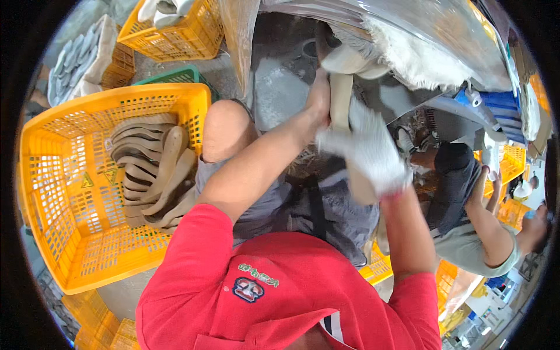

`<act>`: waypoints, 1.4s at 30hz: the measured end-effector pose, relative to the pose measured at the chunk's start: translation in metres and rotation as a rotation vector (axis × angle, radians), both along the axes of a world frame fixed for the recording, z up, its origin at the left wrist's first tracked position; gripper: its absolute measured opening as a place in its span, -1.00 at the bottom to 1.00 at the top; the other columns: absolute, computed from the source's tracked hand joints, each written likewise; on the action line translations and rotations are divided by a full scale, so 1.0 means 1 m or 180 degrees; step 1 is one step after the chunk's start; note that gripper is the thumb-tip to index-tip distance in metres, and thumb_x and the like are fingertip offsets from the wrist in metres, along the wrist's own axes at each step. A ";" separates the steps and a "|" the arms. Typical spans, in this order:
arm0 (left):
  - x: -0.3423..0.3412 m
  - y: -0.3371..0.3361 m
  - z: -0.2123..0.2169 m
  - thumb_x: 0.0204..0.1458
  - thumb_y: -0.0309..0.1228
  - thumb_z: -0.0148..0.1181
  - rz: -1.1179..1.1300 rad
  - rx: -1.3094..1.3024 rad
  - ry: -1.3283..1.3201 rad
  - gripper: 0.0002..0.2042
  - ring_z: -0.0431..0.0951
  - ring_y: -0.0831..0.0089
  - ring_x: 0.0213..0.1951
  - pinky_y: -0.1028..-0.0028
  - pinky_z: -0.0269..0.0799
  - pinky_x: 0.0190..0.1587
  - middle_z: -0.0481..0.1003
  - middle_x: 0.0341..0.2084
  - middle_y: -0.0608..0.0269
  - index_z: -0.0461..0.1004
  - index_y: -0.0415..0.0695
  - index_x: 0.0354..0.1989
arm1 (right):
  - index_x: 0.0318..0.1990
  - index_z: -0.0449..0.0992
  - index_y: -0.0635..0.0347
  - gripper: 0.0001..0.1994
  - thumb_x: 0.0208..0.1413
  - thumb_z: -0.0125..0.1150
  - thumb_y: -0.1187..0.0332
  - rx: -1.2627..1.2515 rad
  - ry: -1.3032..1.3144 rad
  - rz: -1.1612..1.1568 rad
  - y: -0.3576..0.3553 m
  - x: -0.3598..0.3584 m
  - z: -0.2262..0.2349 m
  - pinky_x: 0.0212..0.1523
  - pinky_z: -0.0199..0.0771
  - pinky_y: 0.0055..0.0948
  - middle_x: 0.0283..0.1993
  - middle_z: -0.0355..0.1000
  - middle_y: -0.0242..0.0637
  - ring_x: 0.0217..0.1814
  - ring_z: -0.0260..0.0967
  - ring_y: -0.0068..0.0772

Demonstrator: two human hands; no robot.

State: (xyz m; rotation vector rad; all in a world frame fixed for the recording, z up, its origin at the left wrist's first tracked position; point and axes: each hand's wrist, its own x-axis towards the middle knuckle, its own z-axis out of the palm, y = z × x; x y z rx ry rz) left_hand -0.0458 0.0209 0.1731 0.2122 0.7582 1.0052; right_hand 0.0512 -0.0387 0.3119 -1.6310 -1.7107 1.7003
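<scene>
Gripping a long beige shoe sole (340, 96) at the middle of the view, the bare left hand (319, 96) closes on its upper part while the right hand (368, 153), in a white glove, clamps on its lower end. Both hands sit close together on the sole, above the person's lap. To the left stands a yellow crate (55, 192) with a stack of soles (154, 175) lying inside. Another person (472, 216) sits at the right.
</scene>
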 end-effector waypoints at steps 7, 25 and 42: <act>-0.015 0.023 0.022 0.38 0.14 -0.45 0.0417 0.0281 0.0249 -0.33 0.66 0.26 -0.33 0.36 0.67 -0.37 0.56 -0.27 0.07 0.37 -0.22 0.18 | 0.00 0.53 0.26 -0.66 0.10 0.42 0.37 -0.0695 0.1138 -0.0586 0.024 -0.007 0.003 -0.25 0.59 -0.46 -0.23 0.57 -0.29 -0.26 0.54 -0.53; -0.015 0.021 0.023 0.44 0.08 -0.39 0.0284 0.0174 0.0283 -0.38 0.64 0.28 -0.11 0.35 0.55 -0.06 0.57 -0.03 0.06 0.28 -0.21 0.34 | 0.04 0.51 0.30 -0.49 -0.04 0.53 0.25 0.2872 -0.1082 -0.0688 -0.036 -0.014 -0.022 -0.14 0.61 -0.21 -0.26 0.58 -0.02 -0.21 0.62 0.04; 0.006 0.004 -0.014 0.43 0.09 -0.31 0.0685 -0.0311 -0.0781 -0.44 0.62 0.25 -0.24 0.21 0.59 -0.13 0.59 -0.26 0.15 0.49 -0.15 0.02 | 0.12 0.53 0.27 -0.44 -0.05 0.56 0.29 0.0708 0.0085 -0.0061 -0.018 -0.006 0.000 0.13 0.43 -0.38 0.00 0.53 -0.33 0.09 0.42 -0.52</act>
